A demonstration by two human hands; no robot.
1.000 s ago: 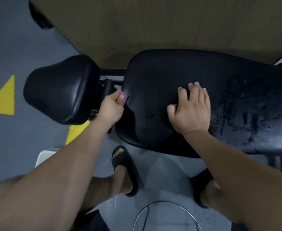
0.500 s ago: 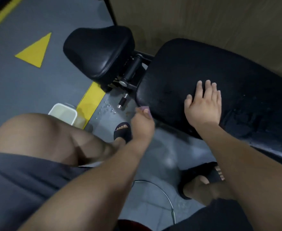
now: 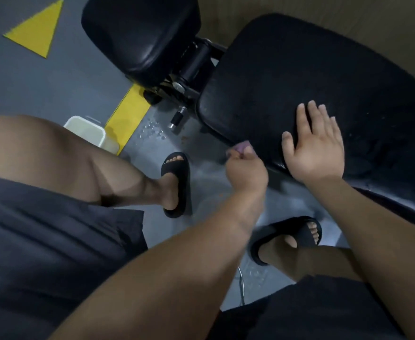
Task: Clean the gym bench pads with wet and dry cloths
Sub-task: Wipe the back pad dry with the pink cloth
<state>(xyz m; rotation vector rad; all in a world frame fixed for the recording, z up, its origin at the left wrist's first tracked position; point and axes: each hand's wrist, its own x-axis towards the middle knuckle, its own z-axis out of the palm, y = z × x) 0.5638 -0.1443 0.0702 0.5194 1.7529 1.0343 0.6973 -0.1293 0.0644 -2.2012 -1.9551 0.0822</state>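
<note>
The left hand (image 3: 247, 170) is curled tight around a small purple cloth (image 3: 242, 146) at the near edge of the long bench pad (image 3: 287, 74). The right hand (image 3: 315, 148) lies flat on that pad, fingers straight, just to the right. The seat pad (image 3: 140, 33) sits far left.

Your one wide-angle head camera looks steeply down and slightly forward, close over the near edge of the bench pad (image 3: 299, 82) and the grey floor (image 3: 17, 94).

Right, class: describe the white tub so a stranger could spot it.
Find the smaller black pad, top left. A yellow stripe runs down from it, and the white tub sits beside its lower end. Nothing else on the floor is pale and boxy.
</note>
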